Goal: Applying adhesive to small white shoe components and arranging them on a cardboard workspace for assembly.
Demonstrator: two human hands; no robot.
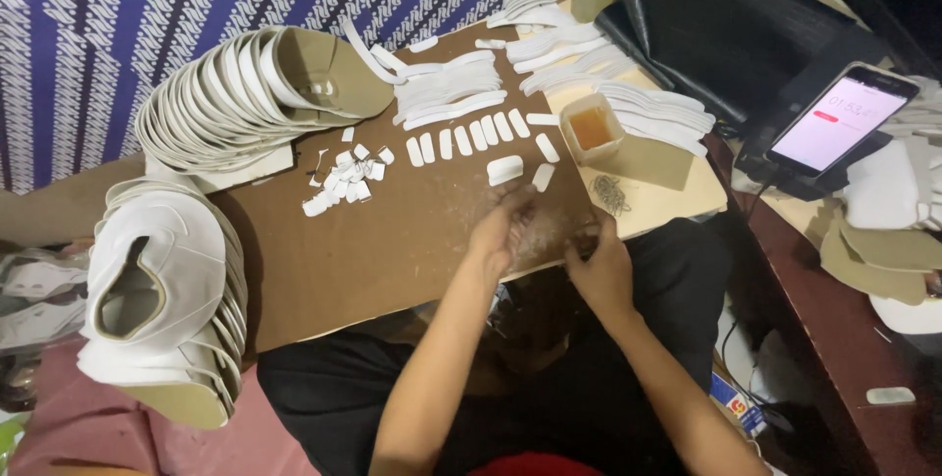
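Two hands working at the near edge of a brown board (pixel 392 240).
Left hand (pixel 502 231), fingers extended, touches the board just below a white strip (pixel 542 177); right hand (pixel 599 265) beside it, fingers curled, contents not discernible. A row of white strips (pixel 471 134) and a tub of amber glue (pixel 592 129) lie farther up the board.
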